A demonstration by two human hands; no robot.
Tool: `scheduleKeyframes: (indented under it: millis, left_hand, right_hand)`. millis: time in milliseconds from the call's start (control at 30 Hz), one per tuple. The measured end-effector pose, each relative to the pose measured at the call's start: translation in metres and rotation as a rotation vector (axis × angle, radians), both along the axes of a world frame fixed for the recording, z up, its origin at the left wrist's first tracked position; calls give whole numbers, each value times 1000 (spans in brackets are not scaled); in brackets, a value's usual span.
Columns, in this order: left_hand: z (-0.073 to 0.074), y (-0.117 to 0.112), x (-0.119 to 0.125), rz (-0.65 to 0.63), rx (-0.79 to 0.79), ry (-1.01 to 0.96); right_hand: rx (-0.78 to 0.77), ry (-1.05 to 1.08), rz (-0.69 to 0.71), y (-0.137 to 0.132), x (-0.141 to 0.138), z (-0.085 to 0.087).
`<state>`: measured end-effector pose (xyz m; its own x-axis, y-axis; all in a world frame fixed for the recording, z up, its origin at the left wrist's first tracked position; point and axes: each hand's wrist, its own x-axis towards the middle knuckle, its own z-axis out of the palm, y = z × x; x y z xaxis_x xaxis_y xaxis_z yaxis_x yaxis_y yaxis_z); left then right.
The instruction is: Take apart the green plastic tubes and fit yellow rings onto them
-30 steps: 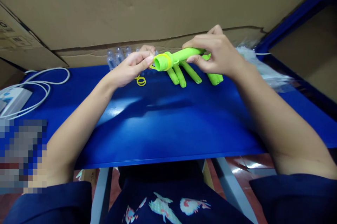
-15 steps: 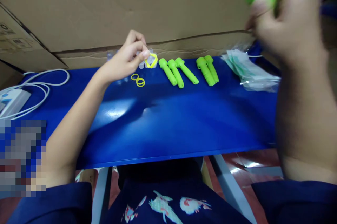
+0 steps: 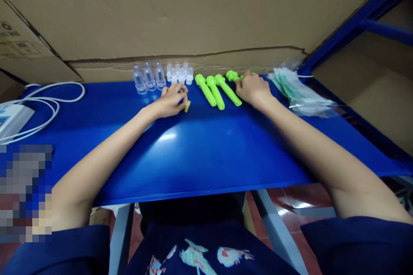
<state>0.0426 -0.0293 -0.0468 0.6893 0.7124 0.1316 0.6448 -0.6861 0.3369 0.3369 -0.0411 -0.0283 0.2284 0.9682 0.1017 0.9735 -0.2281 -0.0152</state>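
Note:
My left hand (image 3: 174,100) is low over the table, its fingers closed with a yellow ring (image 3: 187,106) at the fingertips. It covers the spot where loose yellow rings lay earlier. My right hand (image 3: 254,88) has its fingers around a bright green torch-shaped tube (image 3: 232,76), whose round head shows to the left of the fingers. The hand hides most of that tube and anything beneath it. Between my hands lie three similar green torch-shaped tubes (image 3: 215,92), side by side, with their heads toward the cardboard.
Several clear plastic bottle-like pieces (image 3: 149,78) and smaller white-based clear caps (image 3: 181,76) stand along the cardboard wall (image 3: 180,16). Plastic bags (image 3: 300,92) lie to the right. A white cable (image 3: 54,100) coils at the left. The blue table (image 3: 206,150) has a front edge near me.
My right hand has come down from the upper right with a green piece to the table by the tubes. My left hand has lowered, keeping yellow at its fingertips.

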Motion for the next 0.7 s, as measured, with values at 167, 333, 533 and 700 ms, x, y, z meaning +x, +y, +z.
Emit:
scheduleKeyframes:
  millis: [167,333,533,700]
  left_hand:
    - [-4,0,0,-2,9,-2]
    - [-4,-2,1,-7,10,-6]
    - [-6,-8,6,15,37,-3]
    - [2,-10,8,-6,46,52]
  right_hand:
    - [-17,-50,-25,5,-7,0]
    - [-78,-12,-18,9,-5,12]
    - [-68,10,-66,4,12,28]
    - [-146,-60,-154,8,19,17]
